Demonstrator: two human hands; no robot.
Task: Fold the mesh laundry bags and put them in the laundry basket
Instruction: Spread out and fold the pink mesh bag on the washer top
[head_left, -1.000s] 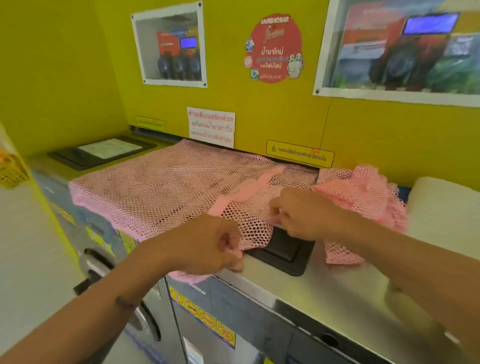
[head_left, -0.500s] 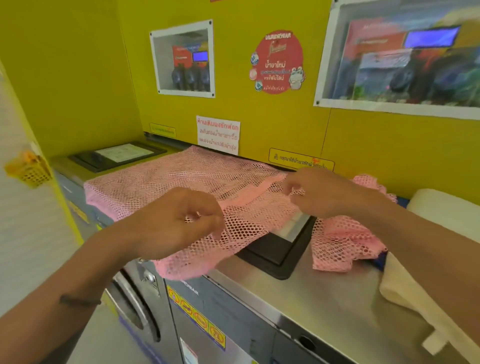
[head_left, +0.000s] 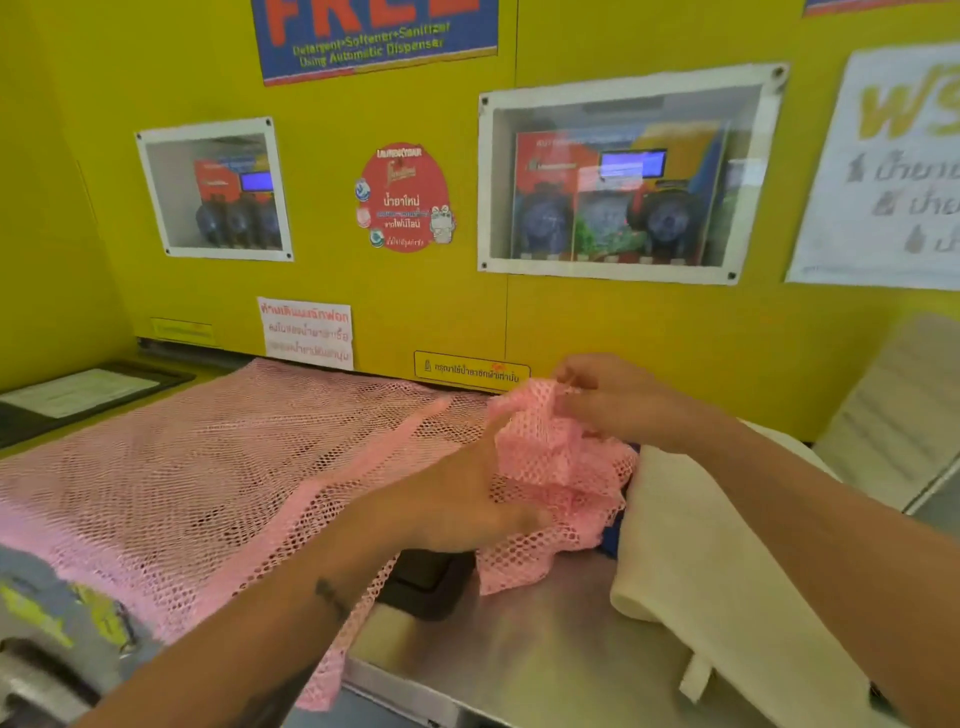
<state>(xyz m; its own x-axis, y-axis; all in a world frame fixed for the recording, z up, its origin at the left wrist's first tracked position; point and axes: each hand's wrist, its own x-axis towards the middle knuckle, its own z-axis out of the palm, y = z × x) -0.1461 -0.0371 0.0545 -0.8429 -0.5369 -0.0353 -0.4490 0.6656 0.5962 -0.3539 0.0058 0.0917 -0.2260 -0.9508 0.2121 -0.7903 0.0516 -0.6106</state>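
A large pink mesh laundry bag lies spread flat on the washing machine top, its near edge hanging over the front. A second pink mesh bag sits crumpled to its right. My right hand pinches the top of the crumpled bag and lifts it a little. My left hand rests with fingers apart against the crumpled bag's left side, over the flat bag's right edge. No laundry basket is in view.
A cream cloth lies on the steel machine top at right. A black panel shows under the bags. Another dark panel sits far left. The yellow wall with dispenser windows stands right behind.
Both hands let go of the flat bag's near edge and moved right to the crumpled bag. My right hand took hold of it. The camera moved closer and tilted up.
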